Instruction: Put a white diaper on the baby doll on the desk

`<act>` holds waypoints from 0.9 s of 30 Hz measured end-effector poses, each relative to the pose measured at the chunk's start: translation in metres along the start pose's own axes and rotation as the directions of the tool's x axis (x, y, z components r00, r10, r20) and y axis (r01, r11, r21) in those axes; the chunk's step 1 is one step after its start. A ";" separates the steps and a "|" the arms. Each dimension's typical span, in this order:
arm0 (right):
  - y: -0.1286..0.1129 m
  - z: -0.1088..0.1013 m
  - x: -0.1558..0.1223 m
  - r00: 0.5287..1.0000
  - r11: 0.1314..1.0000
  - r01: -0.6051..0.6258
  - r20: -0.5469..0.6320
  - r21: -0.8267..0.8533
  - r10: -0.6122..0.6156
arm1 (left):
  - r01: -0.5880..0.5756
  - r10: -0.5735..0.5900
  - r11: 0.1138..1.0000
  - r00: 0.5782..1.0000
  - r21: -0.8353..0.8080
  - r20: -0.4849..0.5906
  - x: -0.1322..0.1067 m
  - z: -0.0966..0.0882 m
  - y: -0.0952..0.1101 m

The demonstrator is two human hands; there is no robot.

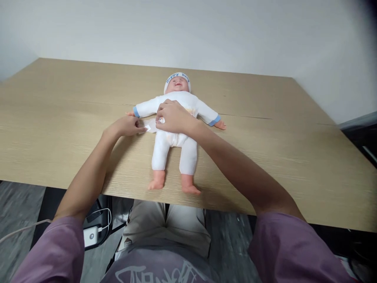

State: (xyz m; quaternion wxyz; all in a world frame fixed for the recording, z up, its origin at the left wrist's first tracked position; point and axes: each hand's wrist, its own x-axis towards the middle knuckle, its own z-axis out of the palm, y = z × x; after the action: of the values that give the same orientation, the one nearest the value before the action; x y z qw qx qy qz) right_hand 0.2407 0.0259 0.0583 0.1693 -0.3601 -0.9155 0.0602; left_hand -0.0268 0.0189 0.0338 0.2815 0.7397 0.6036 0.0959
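Dial: centring on the doll's point(179, 96) belly, 12 pointing to the wall point(188, 31).
Shirt point(165, 257): purple-grey, pale lettering showing at 6.
Trousers point(147, 225): light grey, also lying at 6, above a dark floor point(232, 241).
Device point(90, 236): white, sitting below tabletop level at 7, a white cable running from it.
Tabletop point(265, 157): wood-grained, carrying the doll.
Doll: lying on its back, bare feet pointing to 6, arms spreading to 9 and 3.
Diaper point(175, 140): wrapping the doll's hips, a side flap point(151, 125) stretching toward 9.
Left hand point(129, 125): reaching in from 8, pinching the flap's outer end.
Right hand point(173, 116): coming in from 4, covering the waist, fingers curling and gripping the diaper near the flap.
Cap point(178, 78): white with blue lettering, topping the doll's head at 12.
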 end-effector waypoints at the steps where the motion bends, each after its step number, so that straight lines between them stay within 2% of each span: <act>1: 0.000 0.000 0.000 1.000 1.000 -0.007 0.003 0.003 0.007 | 0.004 -0.002 0.999 0.999 -0.038 0.042 -0.001 -0.004 0.000; 4: 0.001 0.001 -0.002 1.000 1.000 -0.017 -0.012 0.021 0.018 | 0.001 0.015 0.978 0.997 -0.208 0.072 -0.003 -0.013 0.002; 7: 0.003 0.005 -0.003 0.998 0.999 -0.017 -0.056 0.045 0.020 | -0.028 0.060 0.857 0.997 -0.515 0.045 -0.002 -0.014 0.009; 9: 0.004 0.007 -0.003 0.996 0.998 -0.027 -0.083 0.062 0.032 | -0.051 0.097 0.730 0.995 -0.681 0.029 0.001 -0.009 0.021; 11: 0.003 0.007 -0.003 0.993 0.996 -0.037 -0.106 0.081 0.046 | -0.069 0.135 0.628 0.991 -0.775 0.022 0.007 0.000 0.037; 14: -0.003 0.002 -0.007 0.984 0.993 -0.043 -0.166 0.110 0.062 | -0.086 0.142 0.561 0.990 -0.823 -0.006 0.017 0.018 0.061; 17: -0.012 -0.003 -0.020 0.953 0.989 -0.084 -0.281 0.123 0.115 | -0.116 0.101 0.544 0.992 -0.831 -0.072 0.023 0.032 0.074; 21: -0.011 -0.001 -0.041 0.887 0.966 -0.198 -0.388 0.168 0.250 | -0.130 0.099 0.571 0.991 -0.810 -0.089 0.024 0.035 0.080; 24: -0.001 0.004 -0.047 0.895 0.959 -0.201 -0.361 0.200 0.263 | -0.137 0.113 0.652 0.990 -0.746 -0.083 0.023 0.030 0.085; 27: 0.005 0.007 -0.043 0.904 0.960 -0.203 -0.341 0.193 0.260 | -0.204 0.188 0.711 0.977 -0.673 -0.097 0.023 0.026 0.093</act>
State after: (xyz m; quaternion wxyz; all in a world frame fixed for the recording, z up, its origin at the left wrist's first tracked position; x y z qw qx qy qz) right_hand 0.2710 0.0008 0.0392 0.3538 -0.4574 -0.8117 0.0823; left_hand 0.0701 0.0222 0.0573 0.5138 0.6444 0.4480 0.3466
